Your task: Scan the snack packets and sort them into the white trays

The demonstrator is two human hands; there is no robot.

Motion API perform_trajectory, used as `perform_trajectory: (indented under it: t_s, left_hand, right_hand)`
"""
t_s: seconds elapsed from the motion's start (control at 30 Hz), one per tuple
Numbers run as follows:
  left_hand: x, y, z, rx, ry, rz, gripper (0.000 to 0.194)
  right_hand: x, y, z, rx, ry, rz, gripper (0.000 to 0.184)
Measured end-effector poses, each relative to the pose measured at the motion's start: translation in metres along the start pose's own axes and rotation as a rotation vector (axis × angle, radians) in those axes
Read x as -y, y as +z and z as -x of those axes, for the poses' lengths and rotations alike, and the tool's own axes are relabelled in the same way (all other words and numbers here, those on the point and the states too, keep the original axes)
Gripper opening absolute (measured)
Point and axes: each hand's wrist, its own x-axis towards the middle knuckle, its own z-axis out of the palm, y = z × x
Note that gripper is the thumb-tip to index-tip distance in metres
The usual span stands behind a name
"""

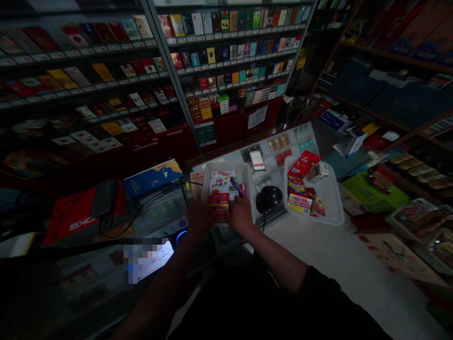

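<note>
A white plastic bin (250,189) stands on the glass counter in front of me, with several snack packets in it. Over its near left edge lies my left hand (200,213), dark in the dim light, its fingers apart and apparently holding nothing. My right hand (241,212) reaches in over the near right side. Its fingertips meet the lower end of a purple packet (236,185); whether they grip it is too dark to see. Beside that packet are a white packet with dark lettering (220,184) and a yellow-and-purple pack (218,206).
Right of a black dome-shaped device (269,199) sits a second white tub (336,203) with red packets and small boxes. A lit screen (155,259), a blue box (153,177) and a red bag (76,212) lie leftward. Shelves of cigarette packs (226,52) stand behind.
</note>
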Motion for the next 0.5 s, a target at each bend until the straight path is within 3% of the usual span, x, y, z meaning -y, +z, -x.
perform_trajectory:
  t_s: [0.13, 0.23, 0.37, 0.5]
  left_hand:
    - [-0.001, 0.003, -0.007, -0.012, -0.109, 0.045, 0.035]
    - [-0.003, 0.003, -0.006, -0.114, -0.142, 0.097, 0.028]
    - [-0.015, -0.004, 0.002, -0.246, -0.127, 0.196, 0.032]
    - [-0.037, -0.015, 0.012, -0.224, -0.205, 0.382, 0.039]
  right_hand:
    - [-0.012, 0.004, -0.003, -0.03, -0.038, -0.003, 0.013]
    - [-0.021, 0.001, -0.003, -0.072, -0.059, -0.1, 0.008]
    - [-0.028, -0.014, -0.001, -0.044, -0.016, -0.236, 0.007]
    - [-0.031, -0.033, -0.005, 0.017, 0.062, -0.35, 0.01]
